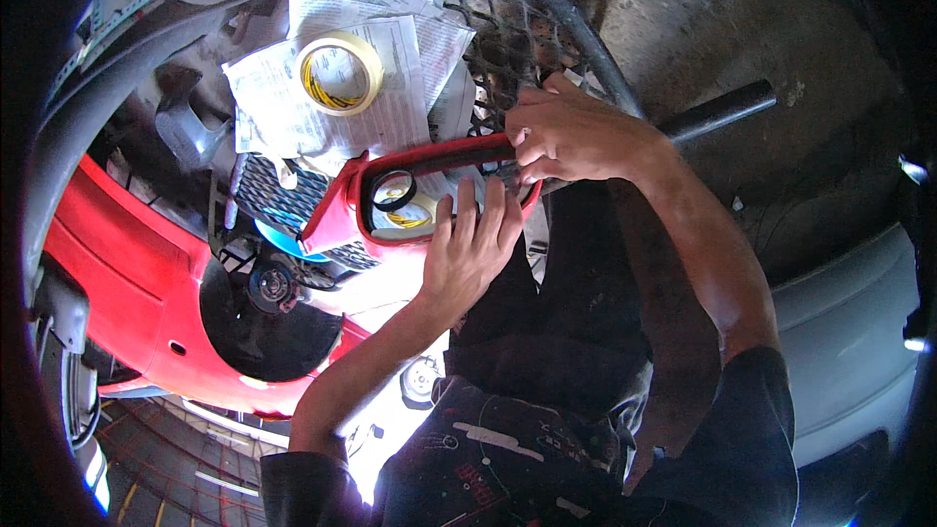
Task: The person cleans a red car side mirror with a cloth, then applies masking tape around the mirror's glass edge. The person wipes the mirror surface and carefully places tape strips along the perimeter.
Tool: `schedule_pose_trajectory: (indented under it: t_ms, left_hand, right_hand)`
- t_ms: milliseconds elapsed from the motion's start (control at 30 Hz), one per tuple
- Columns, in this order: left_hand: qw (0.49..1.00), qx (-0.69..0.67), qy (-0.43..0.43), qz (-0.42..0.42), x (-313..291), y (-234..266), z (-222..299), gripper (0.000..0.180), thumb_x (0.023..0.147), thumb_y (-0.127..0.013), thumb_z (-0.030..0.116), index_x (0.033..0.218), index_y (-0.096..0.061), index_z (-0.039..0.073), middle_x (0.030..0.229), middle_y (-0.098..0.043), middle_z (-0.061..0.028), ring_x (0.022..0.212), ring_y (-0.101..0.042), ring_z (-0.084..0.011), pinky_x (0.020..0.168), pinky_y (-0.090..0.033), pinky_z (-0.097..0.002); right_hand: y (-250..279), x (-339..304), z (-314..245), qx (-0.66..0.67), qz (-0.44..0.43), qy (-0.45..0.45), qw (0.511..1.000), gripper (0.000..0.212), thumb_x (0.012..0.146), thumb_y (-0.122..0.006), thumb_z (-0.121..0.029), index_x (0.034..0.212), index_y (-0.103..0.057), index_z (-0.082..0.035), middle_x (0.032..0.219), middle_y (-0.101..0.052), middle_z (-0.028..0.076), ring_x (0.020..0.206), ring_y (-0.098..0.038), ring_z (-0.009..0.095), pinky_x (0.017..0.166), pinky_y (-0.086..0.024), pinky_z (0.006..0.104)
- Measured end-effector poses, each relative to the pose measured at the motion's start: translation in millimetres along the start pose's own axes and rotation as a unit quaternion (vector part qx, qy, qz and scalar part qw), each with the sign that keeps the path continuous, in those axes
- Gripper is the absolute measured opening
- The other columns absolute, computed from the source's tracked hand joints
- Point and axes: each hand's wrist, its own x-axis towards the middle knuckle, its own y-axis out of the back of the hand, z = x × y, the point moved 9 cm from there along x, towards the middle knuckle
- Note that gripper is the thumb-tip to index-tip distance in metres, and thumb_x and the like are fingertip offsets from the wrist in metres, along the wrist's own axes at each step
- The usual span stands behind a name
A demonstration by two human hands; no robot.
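Note:
A red car side mirror (337,207) is in front of me, its glass facing up and reflecting a roll of tape. My left hand (470,249) grips its lower rim, fingers stretched over the glass and thumb hidden. At the mirror's upper right end, my right hand (576,132) is closed with bent fingers against the rim. Just beyond the mirror, a roll of cream masking tape (369,49) lies on sheets of printed paper (420,68).
The papers rest on a metal mesh stand (488,0). A dark pipe (722,109) sticks out past my right wrist. At left is a red car body panel (137,273) with a dark round opening. A blue round rim (288,242) shows beneath the mirror. A grey panel (849,317) is at right.

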Motion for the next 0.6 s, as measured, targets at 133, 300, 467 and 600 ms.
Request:
schedule_pose_trajectory:
  t_ms: [133, 300, 467, 600]
  left_hand:
    - [0.999, -0.030, -0.009, -0.014, -1, -5, -2, 0.032, 0.084, -0.059, 0.023, 0.110, -0.052, 0.007, 0.111, -0.049, -0.0096, 0.099, -0.056, -0.0276, 0.079, -0.047, -0.0406]
    - [0.997, -0.083, 0.006, -0.004, -4, 10, -12, 0.031, 0.082, -0.061, 0.022, 0.108, -0.053, 0.008, 0.111, -0.050, -0.0093, 0.095, -0.058, -0.0276, 0.075, -0.049, -0.0394]
    - [0.993, -0.117, 0.018, -0.014, -19, 29, -27, 0.031, 0.077, -0.063, 0.022, 0.105, -0.056, 0.010, 0.109, -0.056, -0.0064, 0.097, -0.059, -0.0267, 0.079, -0.048, -0.0395]
    - [0.987, -0.157, -0.029, 0.020, -41, 55, -36, 0.029, 0.075, -0.063, 0.019, 0.102, -0.059, 0.009, 0.108, -0.061, -0.0071, 0.096, -0.062, -0.0284, 0.078, -0.050, -0.0410]
  right_hand:
    - [-3, -1, -4, -0.039, -0.017, 0.029, 0.999, 0.010, 0.074, -0.071, -0.023, 0.079, -0.070, -0.015, 0.093, -0.057, -0.004, 0.100, -0.050, 0.015, 0.086, -0.035, 0.0380]
    - [-2, -8, -10, -0.014, -0.030, 0.045, 0.998, 0.017, 0.072, -0.071, -0.016, 0.088, -0.069, -0.014, 0.097, -0.060, -0.002, 0.106, -0.050, 0.019, 0.087, -0.035, 0.0424]
    - [9, -17, -44, -0.010, 0.007, 0.081, 0.997, 0.033, 0.063, -0.078, -0.021, 0.093, -0.066, -0.014, 0.107, -0.058, 0.001, 0.110, -0.049, 0.020, 0.091, -0.033, 0.0437]
    - [8, -13, -85, -0.012, -0.020, 0.100, 0.995, 0.039, 0.062, -0.082, -0.030, 0.091, -0.063, -0.013, 0.105, -0.059, 0.000, 0.108, -0.050, 0.020, 0.094, -0.032, 0.0458]
